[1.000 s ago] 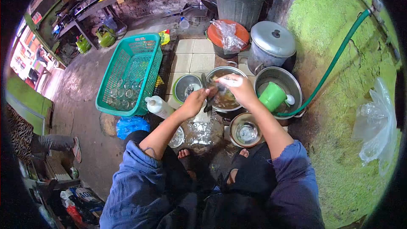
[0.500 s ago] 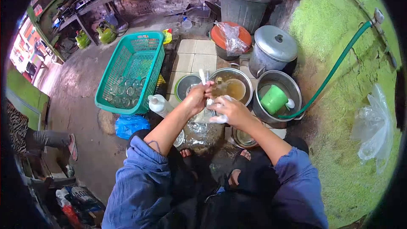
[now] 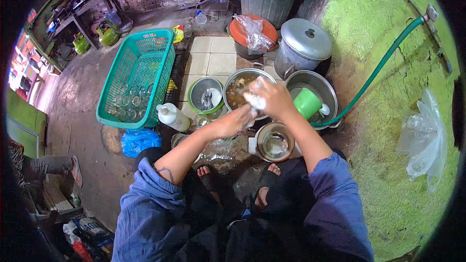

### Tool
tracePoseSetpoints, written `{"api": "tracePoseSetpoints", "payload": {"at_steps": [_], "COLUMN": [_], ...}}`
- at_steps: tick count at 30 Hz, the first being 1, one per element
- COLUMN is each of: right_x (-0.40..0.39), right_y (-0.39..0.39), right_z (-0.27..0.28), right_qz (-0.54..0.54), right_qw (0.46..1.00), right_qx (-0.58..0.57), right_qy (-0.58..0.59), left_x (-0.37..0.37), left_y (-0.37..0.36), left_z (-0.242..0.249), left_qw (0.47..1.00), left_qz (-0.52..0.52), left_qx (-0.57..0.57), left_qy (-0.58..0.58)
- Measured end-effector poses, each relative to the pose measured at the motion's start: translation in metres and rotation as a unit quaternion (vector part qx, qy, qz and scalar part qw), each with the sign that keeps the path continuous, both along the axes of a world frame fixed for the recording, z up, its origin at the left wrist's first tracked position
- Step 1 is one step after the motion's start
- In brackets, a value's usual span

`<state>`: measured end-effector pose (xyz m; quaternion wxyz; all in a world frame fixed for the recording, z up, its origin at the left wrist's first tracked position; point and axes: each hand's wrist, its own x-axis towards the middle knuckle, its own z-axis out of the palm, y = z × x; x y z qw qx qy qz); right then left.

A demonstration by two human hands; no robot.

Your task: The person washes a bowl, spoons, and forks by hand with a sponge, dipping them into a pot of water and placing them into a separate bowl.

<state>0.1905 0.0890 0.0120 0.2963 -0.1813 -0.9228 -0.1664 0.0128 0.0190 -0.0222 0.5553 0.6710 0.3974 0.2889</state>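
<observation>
My right hand (image 3: 275,100) is closed around a white, foamy sponge (image 3: 256,98) above the front right side of a metal basin (image 3: 225,83) of cloudy brown water. Just below it, my left hand (image 3: 235,122) has its fingers pinched together, with suds on the fingertips. What it holds, if anything, is hidden. Left of the basin, a small grey bowl (image 3: 192,98) inside a green one contains something dark and some white foam. A white bottle (image 3: 174,117) stands beside my left forearm. Nearest my right forearm is a pale round container (image 3: 259,140) with a clear glass dish in it.
A teal basket (image 3: 101,111) of upturned glasses stands left, with a blue plastic bag (image 3: 141,141) before it. At right, a metal pot (image 3: 332,98) holds a green mug (image 3: 307,103) and a green hose's end (image 3: 383,80). Behind are a lidded pot (image 3: 306,41) and orange-lidded bucket (image 3: 238,31).
My right hand has lifted away from me, over the basin, with the foamy sponge. The pale upright handle that showed at my left hand is out of sight. The whole view has shifted slightly.
</observation>
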Motion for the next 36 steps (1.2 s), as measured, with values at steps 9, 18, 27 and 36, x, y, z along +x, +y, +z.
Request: {"api": "tracePoseSetpoints", "payload": {"at_steps": [9,18,27,36], "right_x": [0.007,0.007,-0.004,-0.022], "right_y": [-0.023,-0.026,-0.018,-0.036], "right_z": [0.018,-0.055,-0.032,-0.041], "right_qz": [-0.031,-0.028,0.063,0.13], "right_qw": [0.847,0.811,0.678,0.692], "right_qx": [-0.471,-0.535,-0.726,-0.708], "right_qy": [-0.245,-0.233,0.09,0.045], "left_x": [-0.009,-0.016,-0.002,-0.003], "left_y": [-0.003,0.005,0.019,0.022], "left_z": [0.024,0.007,0.006,0.004], "left_qw": [0.943,0.797,0.854,0.935], "left_qz": [-0.108,-0.059,0.439,0.156], "left_qx": [0.146,0.412,0.267,-0.108], "left_qy": [0.28,0.437,0.074,-0.301]}}
